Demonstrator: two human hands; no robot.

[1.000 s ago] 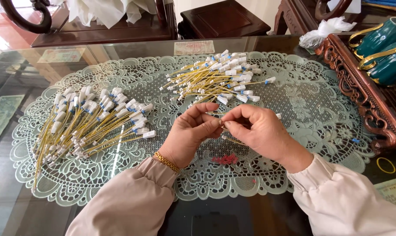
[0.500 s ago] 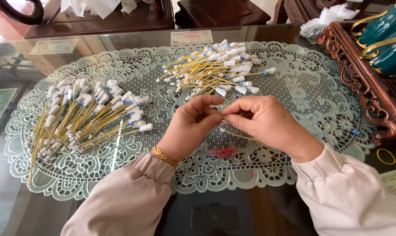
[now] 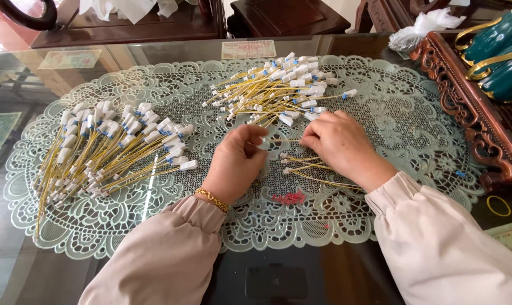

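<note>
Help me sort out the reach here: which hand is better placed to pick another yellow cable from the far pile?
Probably the right hand: it lies just below the far pile, fingertips nearly at its lower edge. The left hand sits further back, pinching a cable.

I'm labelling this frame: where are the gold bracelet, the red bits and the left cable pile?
gold bracelet (image 3: 212, 199), head view, band at left wrist.
red bits (image 3: 290, 197), head view, cluster's middle.
left cable pile (image 3: 112, 149), head view, middle of bundle.
</note>
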